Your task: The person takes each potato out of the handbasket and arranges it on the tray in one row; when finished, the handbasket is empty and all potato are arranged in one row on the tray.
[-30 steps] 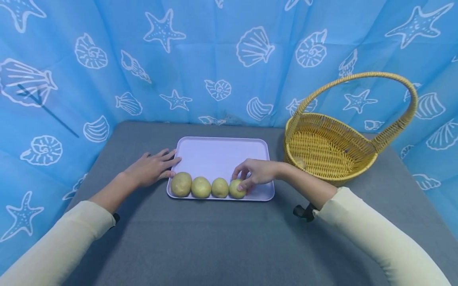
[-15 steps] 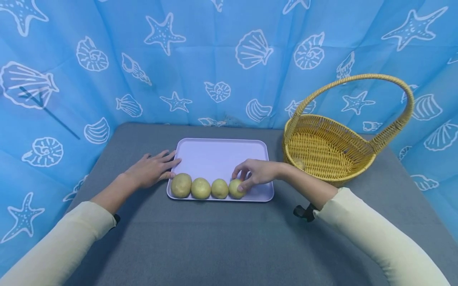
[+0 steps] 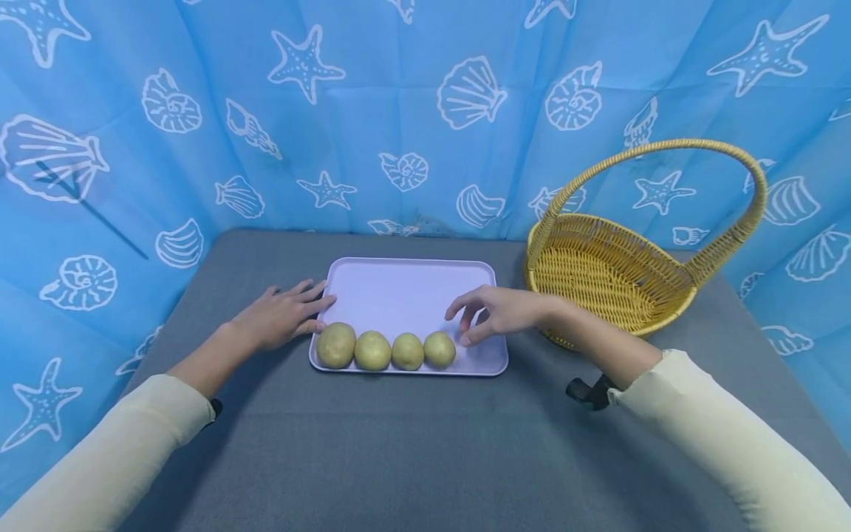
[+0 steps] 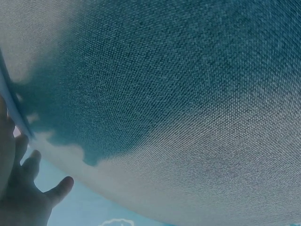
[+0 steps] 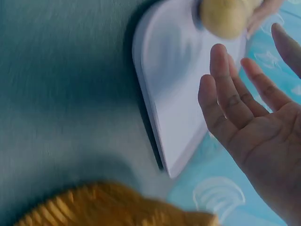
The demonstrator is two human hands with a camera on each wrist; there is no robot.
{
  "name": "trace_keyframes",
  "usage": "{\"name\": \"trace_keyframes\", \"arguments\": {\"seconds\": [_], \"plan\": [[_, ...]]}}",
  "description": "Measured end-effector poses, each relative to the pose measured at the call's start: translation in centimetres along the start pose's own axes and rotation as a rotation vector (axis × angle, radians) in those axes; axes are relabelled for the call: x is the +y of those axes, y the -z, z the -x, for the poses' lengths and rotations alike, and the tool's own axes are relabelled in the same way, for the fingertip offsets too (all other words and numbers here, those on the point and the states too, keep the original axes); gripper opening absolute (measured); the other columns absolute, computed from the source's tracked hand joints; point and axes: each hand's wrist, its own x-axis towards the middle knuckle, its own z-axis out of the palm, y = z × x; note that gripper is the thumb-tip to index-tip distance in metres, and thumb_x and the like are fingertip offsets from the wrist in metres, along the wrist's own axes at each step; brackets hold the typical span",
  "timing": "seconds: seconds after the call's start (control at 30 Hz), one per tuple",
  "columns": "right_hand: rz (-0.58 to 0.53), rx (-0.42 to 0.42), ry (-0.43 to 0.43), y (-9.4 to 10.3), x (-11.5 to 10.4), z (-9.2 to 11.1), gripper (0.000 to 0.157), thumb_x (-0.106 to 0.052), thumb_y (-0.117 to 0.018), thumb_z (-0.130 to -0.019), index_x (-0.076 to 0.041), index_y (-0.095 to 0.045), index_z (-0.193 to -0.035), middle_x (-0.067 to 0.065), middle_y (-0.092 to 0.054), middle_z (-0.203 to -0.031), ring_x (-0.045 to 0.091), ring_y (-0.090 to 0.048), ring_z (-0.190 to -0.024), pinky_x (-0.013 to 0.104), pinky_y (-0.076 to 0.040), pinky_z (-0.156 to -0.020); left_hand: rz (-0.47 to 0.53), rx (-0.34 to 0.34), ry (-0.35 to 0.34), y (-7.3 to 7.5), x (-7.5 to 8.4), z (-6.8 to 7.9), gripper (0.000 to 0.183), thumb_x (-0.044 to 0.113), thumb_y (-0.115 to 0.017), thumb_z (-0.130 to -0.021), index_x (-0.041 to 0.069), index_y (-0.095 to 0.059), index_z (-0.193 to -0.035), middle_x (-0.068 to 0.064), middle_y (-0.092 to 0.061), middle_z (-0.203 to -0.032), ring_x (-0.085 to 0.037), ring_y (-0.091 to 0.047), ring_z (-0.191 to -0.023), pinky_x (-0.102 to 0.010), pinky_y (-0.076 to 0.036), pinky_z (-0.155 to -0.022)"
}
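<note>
Several potatoes stand in a row along the near edge of a pale lilac tray (image 3: 405, 292), the largest potato (image 3: 335, 346) at the left end and the smaller ones to its right. My left hand (image 3: 281, 316) rests at the tray's left rim with its fingers spread. Over the tray's right part my right hand (image 3: 501, 310) hovers, fingers loosely bent and holding nothing. Just left of its fingertips sits the rightmost potato (image 3: 439, 349), apart from the hand. The right wrist view shows the right hand (image 5: 256, 108) open beside the tray.
A yellow wicker basket (image 3: 598, 277) with a tall handle stands right of the tray, its near left part hidden by my right forearm. Grey cloth (image 3: 399, 443) covers the table. A blue shell-patterned curtain (image 3: 399, 111) hangs behind.
My right hand has let go of the rightmost potato and drawn away up and to the right. The potato stays in the row. My left hand has not moved.
</note>
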Motion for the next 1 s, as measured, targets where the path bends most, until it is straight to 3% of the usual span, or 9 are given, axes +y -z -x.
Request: {"name": "trace_keyframes", "arguments": {"seconds": [0.17,0.27,0.53,0.73,1.0], "plan": [[0.004,0.033,-0.020,2.5,-0.1,2.7,0.049,-0.018,-0.074,-0.091,0.004,-0.056,-0.131,0.017,-0.066,-0.110,0.030,-0.065,-0.103,0.037,-0.054,-0.087,0.004,-0.003,0.001,0.1,0.0,0.0,0.060,0.044,-0.046,-0.104,0.008,-0.039,-0.153,-0.020,-0.030,-0.159,-0.046,-0.025,-0.145,-0.076,-0.025,-0.104],[0.039,0.060,-0.055,4.4,-0.3,4.3,0.049,-0.021,-0.077,-0.089,0.000,-0.059,-0.130,0.013,-0.067,-0.111,0.027,-0.065,-0.103,0.035,-0.055,-0.085,0.007,-0.003,0.001,0.1,0.0,0.1,0.060,0.043,-0.046,-0.104,0.008,-0.039,-0.153,-0.021,-0.030,-0.159,-0.046,-0.025,-0.145,-0.076,-0.025,-0.104],[0.045,0.039,-0.172,8.5,0.7,7.7,0.040,-0.017,-0.074,-0.091,0.000,-0.062,-0.126,0.012,-0.067,-0.123,0.025,-0.063,-0.115,0.036,-0.050,-0.097,0.008,0.006,-0.005,0.0,-0.2,0.3,0.060,0.043,-0.046,-0.105,0.008,-0.039,-0.153,-0.021,-0.030,-0.159,-0.046,-0.025,-0.145,-0.076,-0.025,-0.104],[0.005,0.067,-0.243,9.7,2.7,8.7,0.048,-0.019,-0.071,-0.093,0.003,-0.056,-0.133,0.014,-0.064,-0.130,0.028,-0.059,-0.122,0.048,-0.041,-0.107,0.020,-0.003,0.005,-0.1,-0.2,0.2,0.060,0.044,-0.045,-0.105,0.009,-0.038,-0.154,-0.020,-0.029,-0.160,-0.046,-0.023,-0.146,-0.076,-0.024,-0.105],[-0.068,0.031,-0.369,10.0,5.0,8.9,0.054,-0.021,-0.068,-0.095,0.005,-0.048,-0.138,0.022,-0.057,-0.137,0.030,-0.057,-0.123,0.047,-0.050,-0.096,0.023,0.000,0.004,-0.1,-0.2,0.1,0.061,0.044,-0.046,-0.105,0.009,-0.038,-0.153,-0.020,-0.029,-0.160,-0.045,-0.023,-0.146,-0.075,-0.024,-0.105]]}}
